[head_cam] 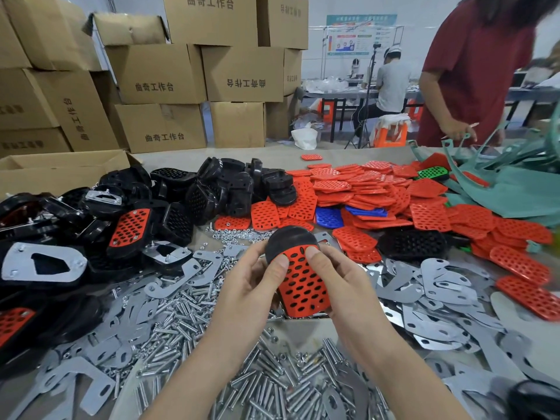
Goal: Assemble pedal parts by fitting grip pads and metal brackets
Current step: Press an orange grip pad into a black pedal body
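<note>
The black pedal body [289,239] shows only its rounded far end. The rest lies under the red grip pad [303,283] and behind the left hand [248,289] and right hand [345,286], whose fingers are hidden behind it. At the near right corner of the table [236,156], a dark object [533,401] is blurred and cut by the frame edge. The person in red [472,71] is cut off at the top edge. The text on the poster [360,34] is too small to read.
</note>
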Available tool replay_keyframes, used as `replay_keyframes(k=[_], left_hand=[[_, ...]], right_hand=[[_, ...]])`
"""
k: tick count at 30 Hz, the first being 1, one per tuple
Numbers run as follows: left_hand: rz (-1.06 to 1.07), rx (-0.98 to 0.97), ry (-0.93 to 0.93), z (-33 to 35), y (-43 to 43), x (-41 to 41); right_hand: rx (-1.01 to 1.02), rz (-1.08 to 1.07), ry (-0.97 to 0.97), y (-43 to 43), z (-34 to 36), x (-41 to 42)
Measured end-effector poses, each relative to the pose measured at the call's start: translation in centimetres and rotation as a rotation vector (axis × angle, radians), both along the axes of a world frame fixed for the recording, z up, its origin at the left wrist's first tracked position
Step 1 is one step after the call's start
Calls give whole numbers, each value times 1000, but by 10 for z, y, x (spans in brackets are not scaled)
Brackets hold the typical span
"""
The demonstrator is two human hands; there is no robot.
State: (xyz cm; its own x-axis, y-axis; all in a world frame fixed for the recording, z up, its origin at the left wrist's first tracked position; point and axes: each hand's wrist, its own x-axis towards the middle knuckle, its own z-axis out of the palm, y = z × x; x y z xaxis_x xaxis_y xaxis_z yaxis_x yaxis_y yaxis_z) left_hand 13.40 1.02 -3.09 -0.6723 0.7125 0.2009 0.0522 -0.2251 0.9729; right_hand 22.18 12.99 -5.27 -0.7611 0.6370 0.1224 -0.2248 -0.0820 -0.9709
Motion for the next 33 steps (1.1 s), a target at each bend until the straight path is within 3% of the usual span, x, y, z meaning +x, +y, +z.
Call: replay_keyframes(k=[10, 14, 20, 26, 33], left_hand=[[90, -48, -2, -7, 2, -4], [87, -93, -127, -12, 7, 0], [35, -109, -117, -14, 7, -3], [80, -11, -189, -11, 7, -6], [24, -87, -124, -13, 9, -7]], right_hand=[[20, -37, -11, -8, -2, -4], [-57, -87, 15, -8, -3, -3], [-181, -34, 97, -7, 0, -4], [-58, 38, -64, -12, -1, -3], [-30, -49, -49, -10, -1, -2]])
